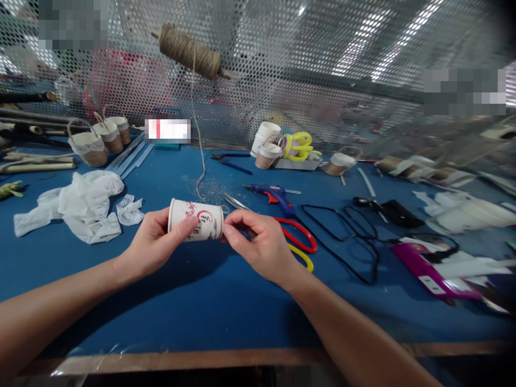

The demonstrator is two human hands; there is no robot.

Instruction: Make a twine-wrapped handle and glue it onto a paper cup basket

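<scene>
A white paper cup (pixel 196 219) with red and black print lies on its side in the air above the blue table (pixel 193 301). My left hand (pixel 155 242) grips its open-rim end, thumb across the printed side. My right hand (pixel 262 242) pinches the cup's bottom end with thumb and fingers. A thin twine strand (pixel 198 145) hangs from a spool (pixel 189 52) on the mesh wall down to the table just behind the cup. Red-handled scissors (pixel 298 239) and a yellow-handled pair (pixel 302 258) lie beside my right hand.
A blue glue gun (pixel 274 194) with a black cord (pixel 355 236) lies to the right. Crumpled white plastic (pixel 76 207) sits left. Twine-wrapped cup baskets (pixel 99 140) stand back left, more cups (pixel 266 142) at back centre. A purple packet (pixel 427 269) and paper scraps lie right.
</scene>
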